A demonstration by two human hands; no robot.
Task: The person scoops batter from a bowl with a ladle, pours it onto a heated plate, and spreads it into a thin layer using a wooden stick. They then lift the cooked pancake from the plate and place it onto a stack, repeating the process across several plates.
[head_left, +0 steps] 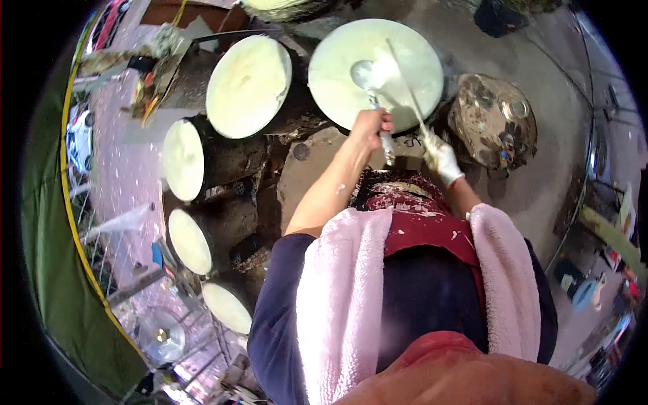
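Clearly, no writing shows; left hand grips a ladle, right hand a thin stick, over 1 pale disc.

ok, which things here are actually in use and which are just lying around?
In use:
left hand gripping the ladle
right hand, gloved, holding a thin stick
big round batter-covered griddle under both

Lying about:
second coated griddle
three smaller white discs down the left side
cluttered round tray
pink towel over the shoulders
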